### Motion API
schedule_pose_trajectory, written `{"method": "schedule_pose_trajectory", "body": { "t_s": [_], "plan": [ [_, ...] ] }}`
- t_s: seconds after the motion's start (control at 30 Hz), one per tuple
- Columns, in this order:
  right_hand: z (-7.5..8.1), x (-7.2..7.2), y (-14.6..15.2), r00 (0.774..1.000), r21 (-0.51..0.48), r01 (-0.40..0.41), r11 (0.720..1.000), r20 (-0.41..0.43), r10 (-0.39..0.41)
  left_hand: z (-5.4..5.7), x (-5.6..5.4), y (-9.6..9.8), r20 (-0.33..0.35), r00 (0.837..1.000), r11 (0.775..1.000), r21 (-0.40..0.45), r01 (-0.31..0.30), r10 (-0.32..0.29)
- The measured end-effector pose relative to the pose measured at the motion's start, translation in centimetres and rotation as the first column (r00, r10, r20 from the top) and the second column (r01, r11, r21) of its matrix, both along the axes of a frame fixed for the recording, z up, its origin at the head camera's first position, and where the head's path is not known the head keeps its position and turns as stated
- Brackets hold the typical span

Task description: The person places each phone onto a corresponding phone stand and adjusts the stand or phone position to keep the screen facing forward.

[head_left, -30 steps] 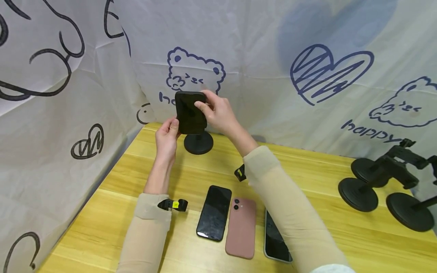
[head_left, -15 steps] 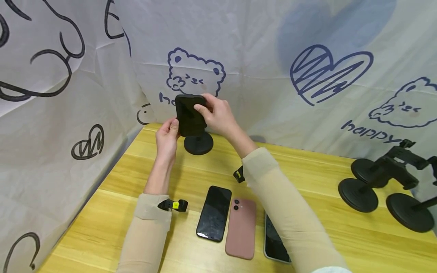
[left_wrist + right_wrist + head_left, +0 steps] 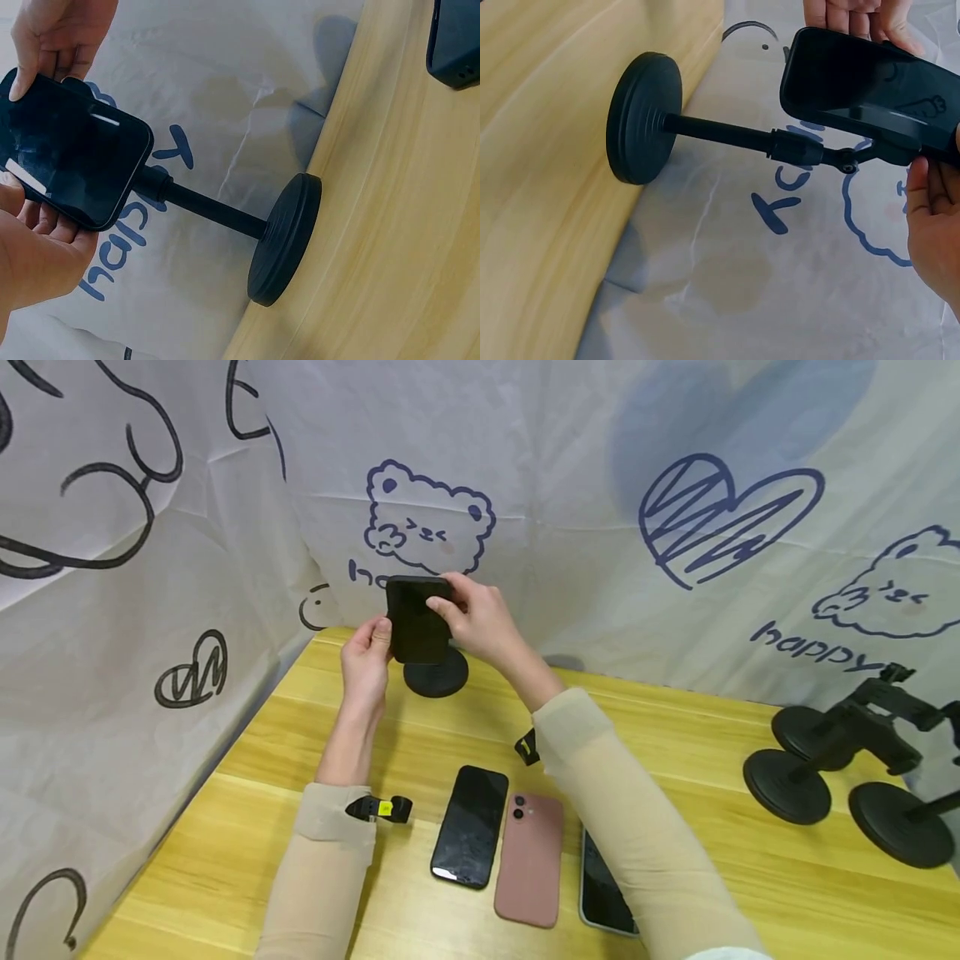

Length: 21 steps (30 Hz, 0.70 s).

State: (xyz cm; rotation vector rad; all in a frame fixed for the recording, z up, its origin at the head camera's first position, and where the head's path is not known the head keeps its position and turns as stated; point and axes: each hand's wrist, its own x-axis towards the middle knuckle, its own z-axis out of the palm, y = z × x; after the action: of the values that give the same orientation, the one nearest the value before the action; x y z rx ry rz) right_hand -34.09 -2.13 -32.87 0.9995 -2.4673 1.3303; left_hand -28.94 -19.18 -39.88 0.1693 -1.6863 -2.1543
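Observation:
A black smartphone [image 3: 414, 625] stands upright at the head of a black phone stand [image 3: 437, 678], its dark screen towards me. My left hand [image 3: 365, 668] grips the phone's left edge, thumb on the front. At the upper right edge, my right hand [image 3: 483, 618] pinches the phone with the thumb over the screen. The right wrist view shows the stand's jointed arm [image 3: 847, 159] reaching behind the phone [image 3: 855, 82]; the phone hides most of the holder. In the left wrist view, the stand's round base [image 3: 289, 240] sits on the table.
On the wooden table [image 3: 300, 743] lie a black phone [image 3: 470, 827], a pink phone [image 3: 529, 864] and another phone [image 3: 603, 889] partly under my right sleeve. Several black stands [image 3: 787, 787] are at the right. A patterned cloth [image 3: 570, 568] hangs behind.
The phone's top edge has come down a little, and my right hand has lowered with it. My left hand keeps its grip at the left edge. The stand's base has stayed in place.

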Motion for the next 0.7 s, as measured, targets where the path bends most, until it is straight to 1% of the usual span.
{"method": "schedule_pose_trajectory", "body": {
  "t_s": [0.13,0.27,0.43,0.57,0.7],
  "plan": [
    [0.08,-0.08,-0.18,1.0,-0.012,0.013,1.0,0.023,-0.012,0.19,0.1,0.0,0.018,1.0,1.0,-0.007,-0.001,0.001],
    [0.31,-0.1,-0.45,0.997,-0.012,0.039,0.999,0.073,-0.038,0.44,0.24,0.05,0.055,0.998,1.0,0.003,-0.005,0.005],
    [0.39,0.07,-0.62,0.99,-0.035,0.059,0.998,0.128,-0.054,0.55,0.31,0.12,0.085,0.996,1.0,0.0,-0.015,0.015],
    [0.39,0.09,-0.68,0.986,-0.046,0.066,0.997,0.157,-0.058,0.48,0.36,0.01,0.112,0.993,0.999,-0.029,-0.024,0.027],
    [0.59,0.02,-0.77,0.983,-0.047,0.076,0.996,0.17,-0.067,0.77,0.49,-0.09,0.137,0.989,0.997,-0.069,-0.037,0.046]
  ]
}}
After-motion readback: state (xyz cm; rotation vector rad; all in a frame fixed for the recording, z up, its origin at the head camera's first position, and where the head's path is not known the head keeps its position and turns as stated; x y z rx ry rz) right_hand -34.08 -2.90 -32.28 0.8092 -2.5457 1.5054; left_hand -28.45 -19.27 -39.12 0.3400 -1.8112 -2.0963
